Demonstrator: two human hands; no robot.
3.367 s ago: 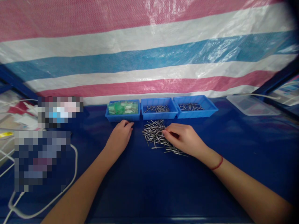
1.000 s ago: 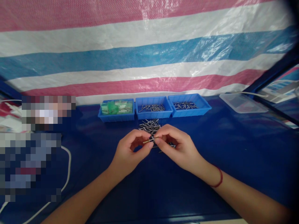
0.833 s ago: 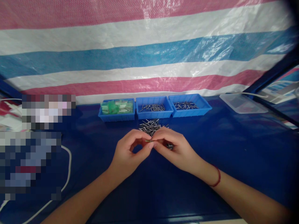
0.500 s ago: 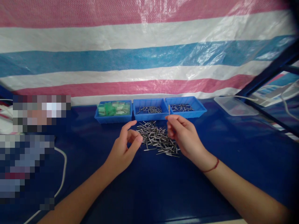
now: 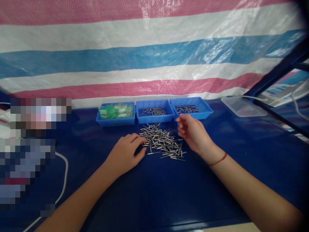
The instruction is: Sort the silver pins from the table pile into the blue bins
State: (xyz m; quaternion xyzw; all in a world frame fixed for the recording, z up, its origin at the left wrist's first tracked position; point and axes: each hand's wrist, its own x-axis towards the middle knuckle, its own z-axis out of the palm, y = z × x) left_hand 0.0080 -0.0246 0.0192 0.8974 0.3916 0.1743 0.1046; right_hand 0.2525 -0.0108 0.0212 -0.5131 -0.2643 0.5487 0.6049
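Observation:
A loose pile of blind rivets [image 5: 160,140] with thin silver shanks lies on the blue table. At its left edge rests my left hand [image 5: 129,149], thumb and forefinger apart over the nearest rivets, holding nothing that I can see. My right hand [image 5: 191,130] is raised at the right of the pile, close to the front corner of the right blue tray [image 5: 206,109]. Its thumb and fingertips are pinched together; whatever is between them cannot be made out. Several rivets lie in the right tray and in the middle blue tray [image 5: 154,120].
The left blue tray [image 5: 116,122] holds green and clear plastic packets [image 5: 117,110]. A translucent plastic lid [image 5: 243,107] lies at the back right. A white cable [image 5: 66,170] runs down the left side. Striped sheeting [image 5: 135,58] hangs behind the trays.
My left hand has turned palm down and lowered to the pile's edge. My right hand has shifted slightly right; the thin upright piece in its fingertips no longer shows.

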